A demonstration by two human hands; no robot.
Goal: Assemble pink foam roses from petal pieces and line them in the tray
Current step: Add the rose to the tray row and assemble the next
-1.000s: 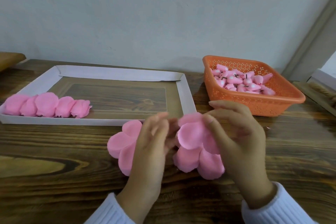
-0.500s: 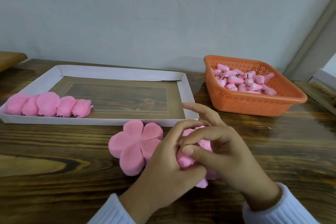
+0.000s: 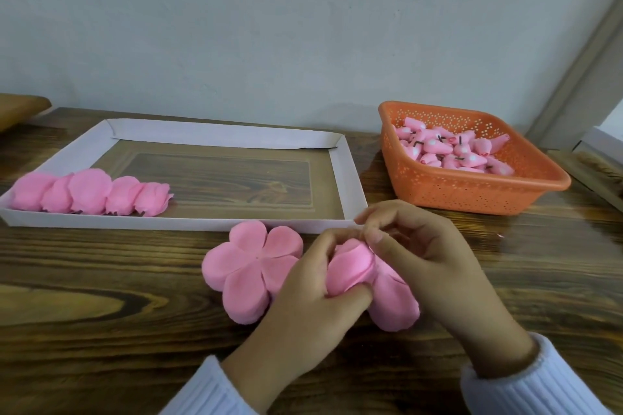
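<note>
Toward the table's (image 3: 101,296) front edge, a left hand (image 3: 310,307) and right hand (image 3: 435,266) curl their fingers around a part-wrapped pink rose (image 3: 350,263), just beside a flat 5-petal piece (image 3: 246,266). 5 finished roses (image 3: 91,195) line the tray's (image 3: 347,178) front-left corner.

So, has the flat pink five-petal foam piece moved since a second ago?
No. The petal piece stays just in front of the white cardboard tray's near rim.
</note>
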